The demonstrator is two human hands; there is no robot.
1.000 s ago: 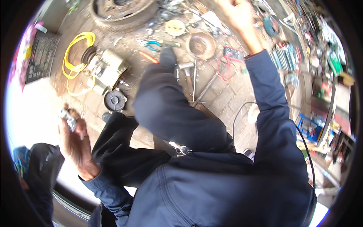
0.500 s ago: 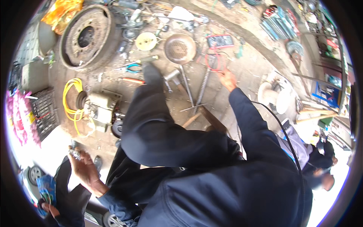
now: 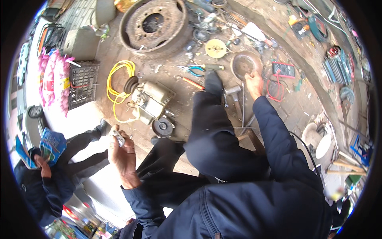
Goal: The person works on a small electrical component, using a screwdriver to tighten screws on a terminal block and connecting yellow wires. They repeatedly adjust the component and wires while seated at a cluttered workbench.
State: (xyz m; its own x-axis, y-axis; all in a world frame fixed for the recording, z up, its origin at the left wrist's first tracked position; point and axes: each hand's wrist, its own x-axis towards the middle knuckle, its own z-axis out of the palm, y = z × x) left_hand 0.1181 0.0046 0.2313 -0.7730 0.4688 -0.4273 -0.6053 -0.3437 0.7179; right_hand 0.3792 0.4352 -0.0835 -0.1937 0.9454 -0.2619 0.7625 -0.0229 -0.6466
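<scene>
My left hand (image 3: pixel 124 156) is raised at my left side and holds a small metal part (image 3: pixel 119 138) between the fingertips. My right hand (image 3: pixel 254 83) reaches forward over my raised knee (image 3: pixel 217 131) and touches the near rim of a rusty round metal bowl (image 3: pixel 244 65) on the dirt ground. A hammer-like tool (image 3: pixel 234 92) and long metal rods (image 3: pixel 243 107) lie just beside that hand. I wear a dark blue jacket and dark trousers.
A rusty wheel rim (image 3: pixel 154 24), a yellow hose (image 3: pixel 119 79), a small motor (image 3: pixel 150 100), pliers (image 3: pixel 193 71), a multimeter with red leads (image 3: pixel 280 71) and scattered tools cover the ground. A black crate (image 3: pixel 82 83) is left. Another person (image 3: pixel 47 167) stands at lower left.
My right hand has drawn back from the far tools to the bowl's rim. My left hand has stayed raised with the small part. The view has shifted over the ground.
</scene>
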